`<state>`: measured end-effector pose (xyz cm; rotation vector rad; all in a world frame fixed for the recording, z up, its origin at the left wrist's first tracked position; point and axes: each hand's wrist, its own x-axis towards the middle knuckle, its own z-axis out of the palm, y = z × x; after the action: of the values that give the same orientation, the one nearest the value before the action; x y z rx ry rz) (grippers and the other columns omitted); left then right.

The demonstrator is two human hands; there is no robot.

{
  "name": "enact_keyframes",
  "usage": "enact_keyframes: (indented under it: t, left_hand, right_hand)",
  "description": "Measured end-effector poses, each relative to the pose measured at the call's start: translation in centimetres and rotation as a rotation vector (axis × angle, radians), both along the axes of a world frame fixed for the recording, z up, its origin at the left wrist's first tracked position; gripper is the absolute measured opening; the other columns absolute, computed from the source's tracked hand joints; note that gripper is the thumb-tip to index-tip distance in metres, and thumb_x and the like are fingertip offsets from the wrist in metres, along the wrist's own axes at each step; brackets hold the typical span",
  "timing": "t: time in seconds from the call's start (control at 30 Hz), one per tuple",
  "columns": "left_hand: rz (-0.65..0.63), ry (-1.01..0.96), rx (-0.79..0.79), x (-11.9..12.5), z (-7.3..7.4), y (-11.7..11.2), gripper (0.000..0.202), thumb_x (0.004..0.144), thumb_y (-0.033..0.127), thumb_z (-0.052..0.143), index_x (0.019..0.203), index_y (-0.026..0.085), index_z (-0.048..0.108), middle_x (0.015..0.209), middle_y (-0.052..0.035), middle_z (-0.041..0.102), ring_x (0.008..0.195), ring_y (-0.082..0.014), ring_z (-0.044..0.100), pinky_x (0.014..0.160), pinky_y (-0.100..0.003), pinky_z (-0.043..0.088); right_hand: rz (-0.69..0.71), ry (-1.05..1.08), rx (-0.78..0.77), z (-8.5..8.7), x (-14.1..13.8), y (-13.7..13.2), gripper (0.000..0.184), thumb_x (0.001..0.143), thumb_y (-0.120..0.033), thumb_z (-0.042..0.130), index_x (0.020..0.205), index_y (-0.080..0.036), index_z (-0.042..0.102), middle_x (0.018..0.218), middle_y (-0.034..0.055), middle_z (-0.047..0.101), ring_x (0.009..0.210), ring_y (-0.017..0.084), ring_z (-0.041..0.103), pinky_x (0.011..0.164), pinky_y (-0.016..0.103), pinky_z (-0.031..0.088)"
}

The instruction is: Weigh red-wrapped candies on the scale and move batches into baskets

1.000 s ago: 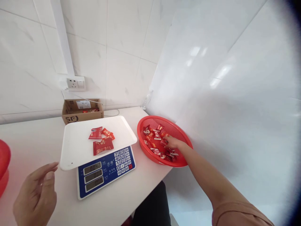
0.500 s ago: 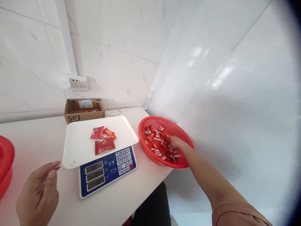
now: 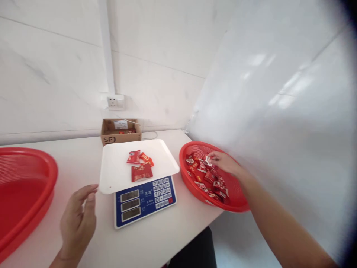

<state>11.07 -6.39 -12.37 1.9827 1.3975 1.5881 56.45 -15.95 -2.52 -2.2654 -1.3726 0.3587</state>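
My right hand (image 3: 224, 162) is over the red basket (image 3: 238, 199), its fingertips closed on a red-and-white wrapped candy (image 3: 208, 160). Under it, several more red wrapped candies (image 3: 209, 177) lie in the basket. My left hand (image 3: 79, 217) is beside the near left corner of the scale's white tray (image 3: 117, 163); thumb and forefinger are apart and nothing is between them. On that tray rest a large dark red packet (image 3: 142, 172), a smaller red packet (image 3: 134, 156) and an orange-red one (image 3: 147, 159). The scale's blue panel (image 3: 149, 199) faces me, its digits too blurred to read.
A second red basket (image 3: 51, 178) stands at the left. Behind the scale, against the wall, is an open cardboard box (image 3: 121, 138) with a few red items inside. A wall socket (image 3: 113, 102) is above it. The white table (image 3: 184, 223) ends at a slanted near edge.
The view has swung left, so more of the left basket shows. My right hand has risen from among the candies with one in its fingers. The packets on the tray have stayed put.
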Motion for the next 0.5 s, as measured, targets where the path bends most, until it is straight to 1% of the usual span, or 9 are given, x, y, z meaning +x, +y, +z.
enact_keyframes:
  t: [0.1, 0.13, 0.17, 0.23, 0.3, 0.37, 0.43, 0.5]
  left_hand:
    - [-0.024, -0.003, -0.004, 0.3, 0.8, -0.5, 0.026, 0.089, 0.035, 0.043, 0.099, 0.019, 0.061, 0.095, -0.0069, 0.067, 0.088, -0.0202, 0.063, 0.077, -0.033, 0.050]
    - [-0.029, -0.008, 0.000, 0.4, 0.8, -0.5, 0.025, 0.090, 0.034, 0.043, 0.100, 0.019, 0.060, 0.096, -0.0072, 0.066, 0.089, -0.0199, 0.063, 0.078, -0.032, 0.050]
    - [-0.034, -0.010, 0.005, 0.4, 0.8, -0.6, 0.024, 0.090, 0.032, 0.043, 0.100, 0.019, 0.060, 0.097, -0.0074, 0.066, 0.090, -0.0196, 0.063, 0.079, -0.032, 0.050]
    - [-0.040, -0.016, 0.010, 0.4, 0.7, -0.6, 0.023, 0.090, 0.031, 0.043, 0.100, 0.019, 0.060, 0.097, -0.0075, 0.066, 0.090, -0.0193, 0.063, 0.079, -0.032, 0.051]
    - [-0.040, -0.020, 0.008, 0.4, 0.7, -0.6, 0.023, 0.091, 0.031, 0.043, 0.100, 0.019, 0.060, 0.097, -0.0073, 0.066, 0.091, -0.0192, 0.063, 0.079, -0.033, 0.051]
    - [-0.038, -0.022, 0.003, 0.5, 0.7, -0.6, 0.023, 0.091, 0.031, 0.043, 0.100, 0.019, 0.060, 0.096, -0.0070, 0.066, 0.091, -0.0192, 0.063, 0.080, -0.033, 0.051]
    - [-0.043, -0.026, 0.002, 0.5, 0.8, -0.5, 0.023, 0.091, 0.031, 0.042, 0.100, 0.019, 0.060, 0.096, -0.0069, 0.066, 0.091, -0.0191, 0.063, 0.080, -0.034, 0.051]
    - [-0.045, -0.038, 0.001, 0.4, 0.9, -0.5, 0.023, 0.091, 0.030, 0.042, 0.100, 0.019, 0.059, 0.097, -0.0070, 0.066, 0.091, -0.0189, 0.063, 0.081, -0.034, 0.052]
  right_hand:
    - [0.168, 0.173, 0.108, 1.0, -4.7, 2.5, 0.029, 0.084, -0.037, 0.053, 0.108, -0.022, 0.058, 0.105, 0.0046, 0.069, 0.091, 0.016, 0.065, 0.078, 0.029, 0.052]
    - [0.244, 0.280, 0.171, 1.0, -6.6, 3.5, 0.028, 0.082, -0.036, 0.055, 0.106, -0.022, 0.059, 0.105, 0.0056, 0.069, 0.091, 0.017, 0.065, 0.078, 0.030, 0.052]
    - [0.332, 0.366, 0.186, 0.9, -8.6, 4.5, 0.027, 0.081, -0.034, 0.057, 0.104, -0.022, 0.060, 0.104, 0.0058, 0.069, 0.090, 0.017, 0.065, 0.078, 0.031, 0.052]
    - [0.466, 0.407, 0.173, 0.2, -12.5, 6.8, 0.024, 0.081, -0.027, 0.055, 0.103, -0.021, 0.060, 0.102, 0.0061, 0.070, 0.087, 0.017, 0.066, 0.077, 0.033, 0.053]
    - [0.503, 0.392, 0.175, -0.6, -15.7, 9.0, 0.023, 0.081, -0.022, 0.054, 0.102, -0.019, 0.062, 0.102, 0.0065, 0.070, 0.087, 0.017, 0.066, 0.079, 0.034, 0.053]
    - [0.535, 0.371, 0.191, -1.1, -18.0, 10.8, 0.026, 0.082, -0.020, 0.052, 0.106, -0.020, 0.062, 0.105, 0.0059, 0.069, 0.091, 0.016, 0.065, 0.082, 0.034, 0.052]
    - [0.537, 0.330, 0.227, -1.2, -19.3, 11.7, 0.032, 0.083, -0.019, 0.051, 0.114, -0.020, 0.059, 0.117, 0.0070, 0.065, 0.103, 0.017, 0.061, 0.090, 0.036, 0.048]
    - [0.513, 0.282, 0.269, -0.9, -19.7, 11.5, 0.037, 0.084, -0.020, 0.050, 0.120, -0.020, 0.056, 0.129, 0.0082, 0.058, 0.116, 0.019, 0.053, 0.099, 0.039, 0.042]
